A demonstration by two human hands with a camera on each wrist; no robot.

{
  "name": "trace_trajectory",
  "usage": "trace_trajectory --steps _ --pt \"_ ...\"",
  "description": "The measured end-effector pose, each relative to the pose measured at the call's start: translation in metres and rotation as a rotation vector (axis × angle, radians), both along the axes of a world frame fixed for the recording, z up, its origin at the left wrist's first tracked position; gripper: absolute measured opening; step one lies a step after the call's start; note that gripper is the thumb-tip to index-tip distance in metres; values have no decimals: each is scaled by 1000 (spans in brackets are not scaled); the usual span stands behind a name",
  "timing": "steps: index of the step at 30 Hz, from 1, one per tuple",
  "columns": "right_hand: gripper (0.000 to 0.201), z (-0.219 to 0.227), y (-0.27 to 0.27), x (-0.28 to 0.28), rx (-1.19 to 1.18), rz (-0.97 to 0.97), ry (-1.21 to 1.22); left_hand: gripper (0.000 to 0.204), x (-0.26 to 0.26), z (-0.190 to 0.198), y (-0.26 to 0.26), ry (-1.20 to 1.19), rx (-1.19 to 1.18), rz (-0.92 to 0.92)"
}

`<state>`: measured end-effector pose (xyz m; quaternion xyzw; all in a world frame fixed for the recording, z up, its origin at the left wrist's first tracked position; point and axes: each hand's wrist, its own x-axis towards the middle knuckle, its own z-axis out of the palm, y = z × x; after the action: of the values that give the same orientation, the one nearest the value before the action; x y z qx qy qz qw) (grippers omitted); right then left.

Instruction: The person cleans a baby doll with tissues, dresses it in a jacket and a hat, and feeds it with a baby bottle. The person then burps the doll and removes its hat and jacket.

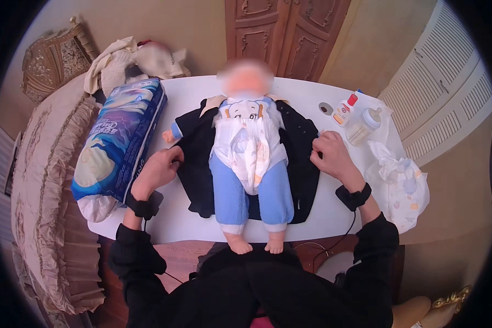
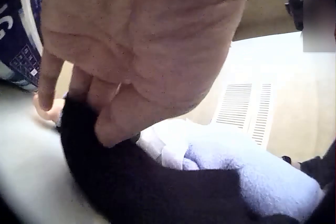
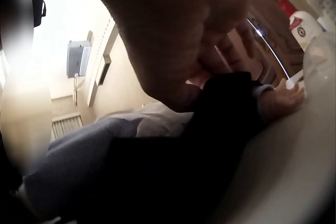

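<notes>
A baby doll [image 1: 229, 188] lies on its back on a white table, in light blue clothes, its feet toward me. A white printed diaper [image 1: 251, 150] covers its hips over the trousers. Under the doll a black jacket [image 1: 197, 175] is spread open, with the doll's arms in its sleeves. My left hand [image 1: 158, 168] pinches the jacket's left edge between thumb and fingers. On the opposite side my right hand [image 1: 336, 156] pinches the right edge near the doll's hand [image 3: 283, 99]. Both wrist views show the black cloth [image 2: 131, 182] bunched at the fingertips.
A large blue diaper pack [image 1: 123, 139] lies along the table's left side. At the right stand a bottle with a red cap [image 1: 343, 113] and a baby bottle [image 1: 363, 128]. Another printed diaper [image 1: 407, 194] lies at the right edge. A cushioned bed [image 1: 49, 202] adjoins the left.
</notes>
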<state>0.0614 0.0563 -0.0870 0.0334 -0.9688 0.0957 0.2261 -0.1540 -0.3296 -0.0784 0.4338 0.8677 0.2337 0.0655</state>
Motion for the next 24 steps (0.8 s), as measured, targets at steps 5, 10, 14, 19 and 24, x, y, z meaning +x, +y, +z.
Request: trace_trajectory --steps 5,10,14,19,24 --pt "8 20 -20 -23 114 -26 67 23 -1 15 44 153 301 101" --pt "16 57 -74 -88 -156 292 27 35 -16 -5 97 411 131 324" --pt "14 65 -105 -137 -200 467 -81 26 -45 -15 94 200 134 364" --pt "26 47 -120 -200 -49 436 -469 23 -63 -15 84 99 359 470" --pt "27 25 -142 -237 164 371 -451 16 -78 -29 88 -762 873 437"
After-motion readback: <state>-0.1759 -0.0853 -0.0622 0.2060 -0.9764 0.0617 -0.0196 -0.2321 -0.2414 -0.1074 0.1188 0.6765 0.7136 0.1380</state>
